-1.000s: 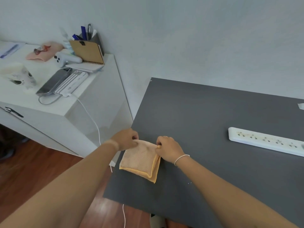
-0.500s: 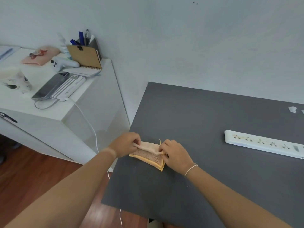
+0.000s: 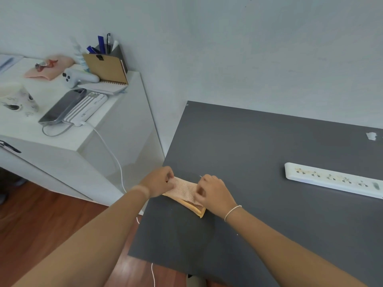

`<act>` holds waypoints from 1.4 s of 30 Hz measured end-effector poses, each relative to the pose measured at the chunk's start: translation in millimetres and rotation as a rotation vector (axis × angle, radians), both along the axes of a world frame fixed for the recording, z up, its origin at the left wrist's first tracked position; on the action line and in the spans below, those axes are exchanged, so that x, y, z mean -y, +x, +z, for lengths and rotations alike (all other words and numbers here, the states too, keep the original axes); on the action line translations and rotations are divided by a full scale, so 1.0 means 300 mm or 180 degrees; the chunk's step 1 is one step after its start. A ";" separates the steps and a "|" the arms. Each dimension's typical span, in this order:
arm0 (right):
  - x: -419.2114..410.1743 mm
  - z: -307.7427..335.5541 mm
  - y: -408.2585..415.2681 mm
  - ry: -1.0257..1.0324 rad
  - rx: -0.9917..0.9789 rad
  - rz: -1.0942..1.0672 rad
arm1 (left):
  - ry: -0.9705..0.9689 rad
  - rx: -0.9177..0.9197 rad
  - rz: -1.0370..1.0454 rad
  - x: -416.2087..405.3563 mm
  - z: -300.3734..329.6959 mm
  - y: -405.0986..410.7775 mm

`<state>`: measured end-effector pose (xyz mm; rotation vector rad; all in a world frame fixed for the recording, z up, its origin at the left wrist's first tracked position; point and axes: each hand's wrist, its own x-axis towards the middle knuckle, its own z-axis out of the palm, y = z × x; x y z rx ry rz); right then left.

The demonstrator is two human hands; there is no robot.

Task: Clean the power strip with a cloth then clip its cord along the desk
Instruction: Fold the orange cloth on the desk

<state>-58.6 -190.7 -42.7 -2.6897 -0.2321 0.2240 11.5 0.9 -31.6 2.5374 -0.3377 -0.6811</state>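
Note:
A peach mesh cloth (image 3: 184,192) with an orange underside lies folded near the left edge of the dark grey desk (image 3: 248,146). My left hand (image 3: 159,181) pinches its left end and my right hand (image 3: 213,195) pinches its right end, so both hold the cloth flat on the desk. A white power strip (image 3: 331,180) with stained sockets lies to the right, well apart from my hands. Its far end runs out of view. No cord of the strip shows.
A white scrap (image 3: 371,136) sits at the desk's far right. To the left stands a white cabinet (image 3: 87,146) with a phone, a power bank, a notebook, a pen holder and a mug. A white cable (image 3: 116,162) hangs down between cabinet and desk. Wooden floor lies below.
Both hands have folded the cloth over into a narrower strip. The view has shifted slightly, so the power strip sits lower and further left.

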 end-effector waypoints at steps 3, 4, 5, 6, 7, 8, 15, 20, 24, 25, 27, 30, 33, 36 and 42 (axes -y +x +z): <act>-0.013 -0.006 0.022 0.0134 -0.0377 -0.0214 | 0.0026 -0.0069 0.0155 0.001 -0.022 -0.001; -0.016 -0.008 0.027 0.0109 -0.0478 -0.0244 | 0.0034 -0.0084 0.0183 0.002 -0.026 -0.002; -0.020 -0.010 0.030 0.0052 -0.0550 -0.0259 | 0.0025 -0.0107 0.0229 0.002 -0.029 -0.001; -0.022 -0.010 0.033 0.0002 -0.0592 -0.0269 | -0.0003 -0.0134 0.0281 0.002 -0.029 0.000; -0.023 -0.011 0.035 0.0007 -0.0647 -0.0303 | -0.0040 -0.0159 0.0329 0.002 -0.030 0.001; -0.023 -0.010 0.036 0.0077 -0.0703 -0.0356 | -0.0078 -0.0173 0.0349 0.003 -0.031 0.002; 0.022 0.023 0.032 0.0629 -0.0910 -0.0703 | -0.0711 -0.0428 0.0410 0.059 0.033 0.029; 0.120 0.115 0.049 0.1000 -0.0664 -0.0992 | -0.1136 -0.0309 0.0289 0.177 0.172 0.093; 0.211 0.188 0.072 0.1890 -0.0555 -0.1443 | -0.1270 -0.0062 0.0014 0.322 0.297 0.132; 0.232 0.204 0.075 0.2130 -0.0571 -0.1496 | -0.1301 -0.0030 -0.0089 0.359 0.321 0.138; 0.275 0.235 0.074 0.2425 -0.0565 -0.1537 | -0.1349 0.0008 -0.0281 0.433 0.361 0.144; 0.345 0.267 0.057 0.2646 -0.0321 -0.1662 | -0.1419 0.0029 -0.0508 0.536 0.399 0.147; 0.437 0.282 0.017 0.2848 -0.0050 -0.1914 | -0.1545 -0.0053 -0.0576 0.631 0.411 0.144; 0.555 0.293 -0.032 0.3160 -0.0206 -0.2047 | -0.1624 -0.0211 -0.0700 0.742 0.414 0.120; 0.785 0.274 -0.094 0.3623 -0.0640 -0.2046 | -0.1728 -0.0384 -0.0769 0.976 0.390 0.078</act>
